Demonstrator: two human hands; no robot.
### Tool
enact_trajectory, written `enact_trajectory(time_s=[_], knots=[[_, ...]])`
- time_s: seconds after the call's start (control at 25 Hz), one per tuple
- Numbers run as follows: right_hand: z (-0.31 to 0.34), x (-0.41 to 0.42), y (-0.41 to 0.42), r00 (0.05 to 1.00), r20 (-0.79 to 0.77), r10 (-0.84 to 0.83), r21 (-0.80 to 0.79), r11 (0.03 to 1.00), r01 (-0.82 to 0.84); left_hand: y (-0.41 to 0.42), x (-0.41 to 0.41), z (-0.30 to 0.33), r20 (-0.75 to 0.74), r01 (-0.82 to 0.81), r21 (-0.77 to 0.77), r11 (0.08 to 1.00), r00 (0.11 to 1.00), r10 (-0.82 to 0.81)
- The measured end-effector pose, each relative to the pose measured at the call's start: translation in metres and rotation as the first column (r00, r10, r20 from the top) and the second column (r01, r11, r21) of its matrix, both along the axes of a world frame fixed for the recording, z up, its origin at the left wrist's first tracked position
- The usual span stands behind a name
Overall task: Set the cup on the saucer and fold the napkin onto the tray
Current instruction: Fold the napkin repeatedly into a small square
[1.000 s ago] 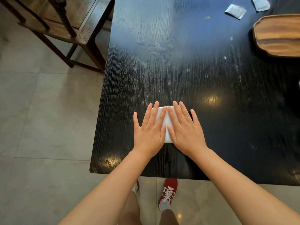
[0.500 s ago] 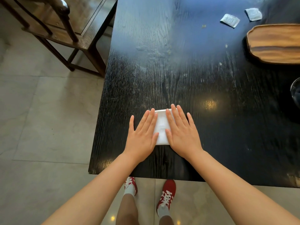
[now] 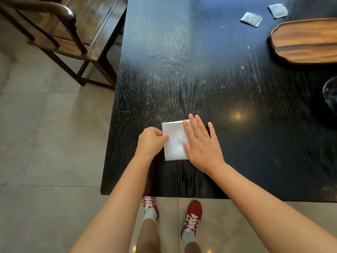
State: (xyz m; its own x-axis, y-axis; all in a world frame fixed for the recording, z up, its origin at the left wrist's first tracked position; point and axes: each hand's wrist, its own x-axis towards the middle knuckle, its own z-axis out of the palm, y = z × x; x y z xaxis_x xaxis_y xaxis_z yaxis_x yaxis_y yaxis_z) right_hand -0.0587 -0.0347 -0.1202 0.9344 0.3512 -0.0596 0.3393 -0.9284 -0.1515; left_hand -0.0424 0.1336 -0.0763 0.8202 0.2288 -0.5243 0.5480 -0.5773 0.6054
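Two hands work on one white folded napkin (image 3: 174, 141), which lies flat on the black wooden table (image 3: 200, 79) near its front edge. We note the right hand (image 3: 201, 143) spread open, palm down, pressing the napkin's right half. The left hand (image 3: 151, 141) is curled closed, pinching the napkin's left edge between thumb and fingers. The wooden tray (image 3: 306, 40) sits well apart at the far right — nothing on its visible part. Two small paper sachets (image 3: 251, 19) lie beyond it. A dark glass vessel (image 3: 331, 94) shows at the right border — we cannot tell what it is.
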Motion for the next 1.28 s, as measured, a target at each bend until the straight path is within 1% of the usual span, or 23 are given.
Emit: enact_trajectory(time_s=[0.08,0.12,0.2,0.28,0.36,0.4,0.44,0.48,0.52,0.6,0.64,0.68,0.72,0.76,0.96,1.04,1.16,1.28], knots=[[0.001,0.0,0.0,1.0,-0.01,0.002,-0.004,1.0,-0.002,0.006,0.001,0.004,-0.068,0.035,-0.118,0.992,0.997,-0.043],[0.001,0.0,0.0,1.0,-0.011,0.001,0.0,1.0,-0.001,0.007,-0.001,0.008,-0.064,0.023,-0.168,0.985,0.997,-0.034],[0.003,-0.001,-0.001,1.0,-0.01,-0.012,0.048,0.999,0.013,0.007,-0.009,0.011,-0.001,-0.003,-0.231,0.973,1.0,0.003],[0.009,-0.006,-0.001,0.997,-0.027,-0.066,0.165,0.984,0.069,0.005,-0.017,0.013,0.022,-0.059,-0.364,0.93,0.997,0.072],[0.02,-0.015,0.003,0.985,-0.041,-0.166,0.355,0.919,0.17,0.004,-0.022,0.017,-0.026,-0.141,-0.513,0.847,0.989,0.148],[0.024,-0.02,0.005,0.971,-0.072,-0.23,0.464,0.853,0.237,0.004,-0.024,0.018,-0.046,-0.167,-0.568,0.806,0.984,0.172],[0.031,-0.024,0.007,0.944,-0.143,-0.296,0.56,0.763,0.324,0.004,-0.026,0.019,-0.055,-0.183,-0.617,0.765,0.98,0.19],[0.036,-0.026,0.006,0.905,-0.252,-0.344,0.627,0.654,0.423,0.004,-0.028,0.021,-0.06,-0.189,-0.663,0.724,0.978,0.2],[0.04,-0.026,0.003,0.853,-0.379,-0.359,0.655,0.547,0.521,0.006,-0.029,0.022,-0.068,-0.192,-0.703,0.685,0.977,0.204],[0.049,-0.022,-0.006,0.712,-0.64,-0.289,0.63,0.334,0.701,0.008,-0.031,0.022,-0.094,-0.206,-0.75,0.629,0.974,0.208],[0.051,-0.021,-0.012,0.65,-0.723,-0.236,0.608,0.231,0.76,0.009,-0.032,0.02,-0.103,-0.215,-0.758,0.616,0.972,0.212],[0.054,-0.02,-0.017,0.601,-0.771,-0.209,0.581,0.154,0.799,0.01,-0.033,0.019,-0.108,-0.223,-0.758,0.613,0.97,0.22],[0.057,-0.021,-0.021,0.567,-0.798,-0.203,0.559,0.103,0.823,0.009,-0.033,0.018,-0.108,-0.231,-0.752,0.617,0.967,0.23],[0.06,-0.022,-0.022,0.549,-0.81,-0.206,0.546,0.077,0.834,0.009,-0.034,0.017,-0.109,-0.241,-0.74,0.627,0.964,0.242],[0.069,-0.028,-0.026,0.513,-0.823,-0.243,0.527,0.01,0.85,-0.003,-0.043,0.017,-0.092,-0.276,-0.645,0.712,0.954,0.287],[0.073,-0.03,-0.03,0.507,-0.821,-0.263,0.521,0.018,0.853,-0.008,-0.046,0.019,-0.077,-0.286,-0.601,0.746,0.95,0.303],[0.081,-0.038,-0.037,0.516,-0.808,-0.285,0.521,0.066,0.851,-0.016,-0.051,0.026,-0.063,-0.278,-0.544,0.791,0.954,0.292],[0.087,-0.045,-0.047,0.491,-0.807,-0.329,0.484,0.11,0.868,-0.03,-0.058,0.032,-0.066,-0.283,-0.483,0.829,0.955,0.288]])
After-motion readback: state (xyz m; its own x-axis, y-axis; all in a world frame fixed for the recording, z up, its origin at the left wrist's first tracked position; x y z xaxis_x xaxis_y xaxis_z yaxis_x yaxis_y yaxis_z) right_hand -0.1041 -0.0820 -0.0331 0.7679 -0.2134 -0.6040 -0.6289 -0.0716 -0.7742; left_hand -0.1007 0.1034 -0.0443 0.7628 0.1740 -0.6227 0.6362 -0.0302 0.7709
